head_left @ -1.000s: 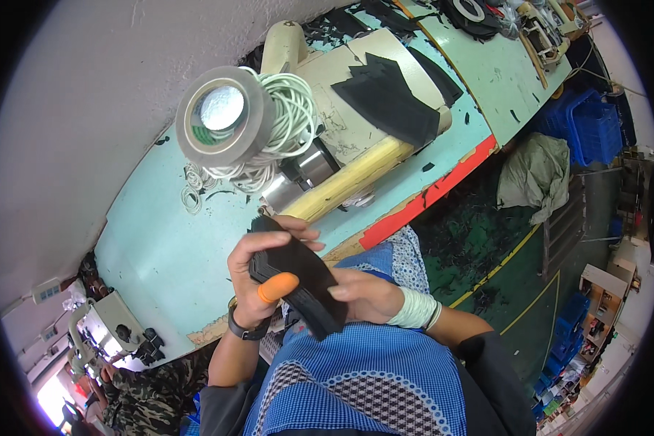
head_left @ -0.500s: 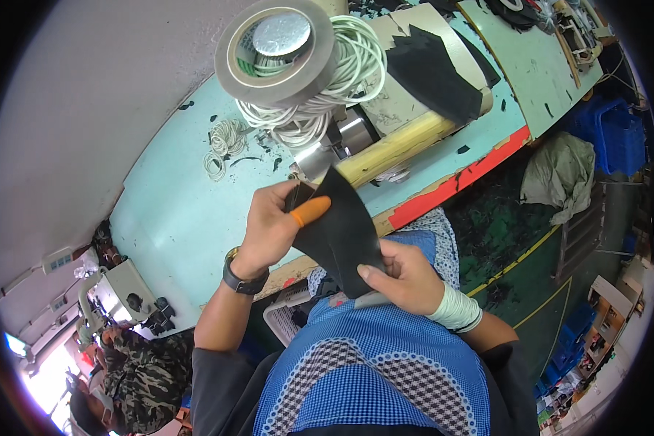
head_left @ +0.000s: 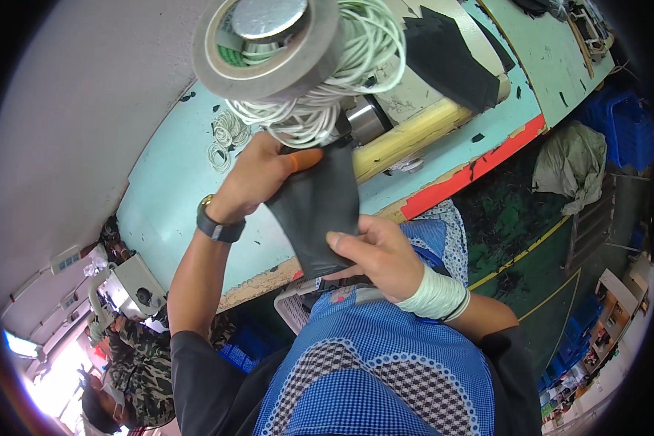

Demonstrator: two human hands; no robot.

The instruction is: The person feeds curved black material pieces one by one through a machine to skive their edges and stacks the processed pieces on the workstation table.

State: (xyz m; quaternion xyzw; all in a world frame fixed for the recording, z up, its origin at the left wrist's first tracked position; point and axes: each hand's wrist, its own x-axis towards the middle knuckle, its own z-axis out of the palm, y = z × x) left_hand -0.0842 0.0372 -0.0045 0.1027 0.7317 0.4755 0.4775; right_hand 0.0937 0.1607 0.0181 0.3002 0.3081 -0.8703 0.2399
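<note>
A dark grey flexible sheet piece (head_left: 320,211) is held up between both hands over the table edge. My left hand (head_left: 258,174) grips its upper edge; one finger wears an orange cover (head_left: 303,158), and a dark watch sits on the wrist. My right hand (head_left: 378,254) pinches the lower edge, its wrist wrapped in a white band. Just above the hands stands a large roll of tape (head_left: 269,43) with a bundle of white cord (head_left: 341,80) looped under it.
The pale turquoise worktable (head_left: 174,189) carries a yellow wooden roller (head_left: 414,134), a metal cylinder (head_left: 367,120), small coils of white cord (head_left: 225,138) and a black sheet piece (head_left: 447,58). Another person in camouflage clothing (head_left: 134,363) sits at lower left. A blue crate (head_left: 621,123) stands on the floor.
Both hands have lifted the dark sheet piece up toward the tape roll and spread it out; the view has drawn closer to the roll.
</note>
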